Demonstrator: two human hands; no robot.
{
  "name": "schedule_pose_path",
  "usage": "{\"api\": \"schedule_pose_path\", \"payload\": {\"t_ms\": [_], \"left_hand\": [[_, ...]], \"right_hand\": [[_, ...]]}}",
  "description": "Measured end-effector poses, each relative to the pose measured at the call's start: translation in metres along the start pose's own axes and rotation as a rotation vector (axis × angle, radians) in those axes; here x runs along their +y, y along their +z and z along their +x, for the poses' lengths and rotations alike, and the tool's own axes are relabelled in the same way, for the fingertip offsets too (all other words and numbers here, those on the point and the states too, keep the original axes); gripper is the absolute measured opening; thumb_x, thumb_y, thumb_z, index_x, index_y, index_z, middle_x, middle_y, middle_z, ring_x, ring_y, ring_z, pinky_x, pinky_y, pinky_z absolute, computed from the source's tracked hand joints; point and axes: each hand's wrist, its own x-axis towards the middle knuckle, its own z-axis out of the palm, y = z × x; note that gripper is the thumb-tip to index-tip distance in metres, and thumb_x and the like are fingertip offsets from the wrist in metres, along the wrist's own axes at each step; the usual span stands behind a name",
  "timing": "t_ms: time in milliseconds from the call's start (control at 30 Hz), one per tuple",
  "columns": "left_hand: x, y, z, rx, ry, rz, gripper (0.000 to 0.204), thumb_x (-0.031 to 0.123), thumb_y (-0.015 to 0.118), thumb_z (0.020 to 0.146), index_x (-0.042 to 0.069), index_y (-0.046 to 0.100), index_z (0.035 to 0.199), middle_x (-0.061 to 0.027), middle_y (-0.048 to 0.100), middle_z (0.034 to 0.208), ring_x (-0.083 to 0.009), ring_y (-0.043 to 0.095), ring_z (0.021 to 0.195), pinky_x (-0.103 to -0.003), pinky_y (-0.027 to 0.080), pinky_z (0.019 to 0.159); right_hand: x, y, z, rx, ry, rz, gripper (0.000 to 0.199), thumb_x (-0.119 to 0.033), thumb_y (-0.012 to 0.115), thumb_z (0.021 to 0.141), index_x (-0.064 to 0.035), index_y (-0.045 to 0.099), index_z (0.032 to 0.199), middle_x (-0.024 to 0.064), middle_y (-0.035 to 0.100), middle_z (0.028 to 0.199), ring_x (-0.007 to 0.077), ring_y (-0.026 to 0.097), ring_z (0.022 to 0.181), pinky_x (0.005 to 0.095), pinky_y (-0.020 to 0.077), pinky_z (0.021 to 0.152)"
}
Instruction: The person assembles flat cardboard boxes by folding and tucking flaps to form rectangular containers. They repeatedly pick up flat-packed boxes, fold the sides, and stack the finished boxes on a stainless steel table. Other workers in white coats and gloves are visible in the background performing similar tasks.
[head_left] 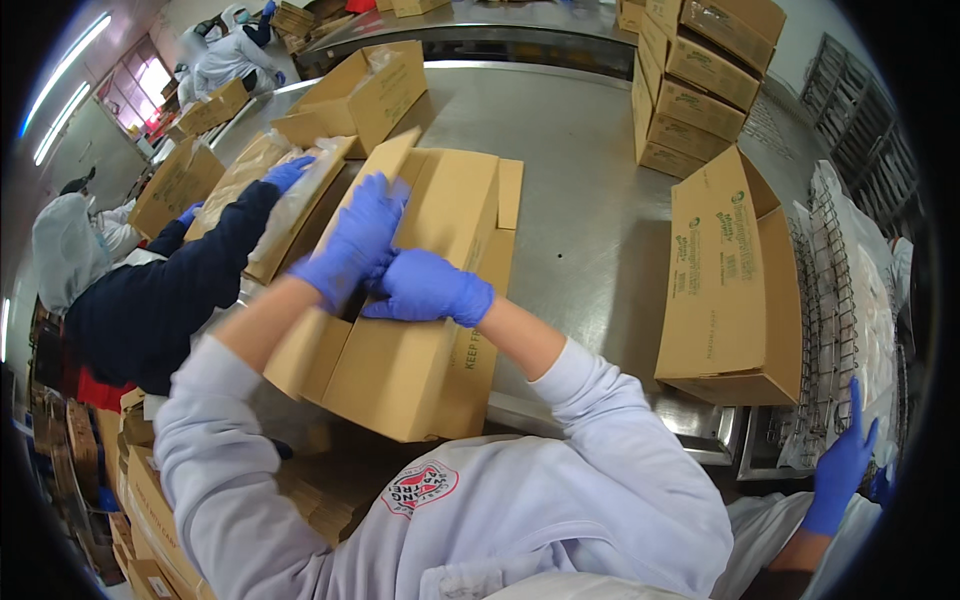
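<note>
A brown cardboard box [410,370] lies in front of me at the edge of the steel table, its long flaps partly folded. My left hand [352,245], in a blue glove, lies against the box's left flap, with the fingers stretched toward the far end and a little blurred by motion. Close beside it, my right hand [428,287], gloved in blue too, is closed on the flap edge at the middle of the box, thumb on the near side. The two hands touch or overlap near the dark gap between the flaps. Part of the left fingers' contact is hidden.
On the steel table [580,240], an open carton [715,280] stands right, with stacked cartons [700,90] behind. Wire racks [835,290] line the right edge. At left, a co-worker's dark sleeve [170,295] reaches over a plastic-lined carton [290,225]. Another person's gloved hand [840,470] shows lower right.
</note>
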Motion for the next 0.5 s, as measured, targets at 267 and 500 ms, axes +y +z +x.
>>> {"api": "schedule_pose_path", "payload": {"t_ms": [267,500], "left_hand": [[0.039,0.024,0.001,0.150,-0.231,-0.756,0.060,0.041,0.037,0.090,0.006,0.024,0.136,-0.0131,0.024,0.142,-0.0323,0.028,0.128,-0.055,0.023,0.099],[-0.008,0.003,0.029,-0.003,-0.460,-0.720,0.048,0.026,0.037,0.090,0.005,0.030,0.132,-0.0190,0.060,0.093,-0.0338,0.059,0.082,-0.047,0.047,0.070]], "right_hand": [[-0.006,-0.044,-0.053,-0.681,0.533,0.025,0.023,-0.021,0.052,0.068,-0.0040,0.066,0.075,0.0191,0.062,0.076,0.0352,0.060,0.071,0.0416,0.0471,0.069],[0.019,-0.046,-0.079,0.787,1.135,0.155,0.067,-0.036,0.042,0.092,0.0025,0.011,0.138,0.0179,0.013,0.144,0.0292,0.007,0.135,0.0360,0.0109,0.108]]}}
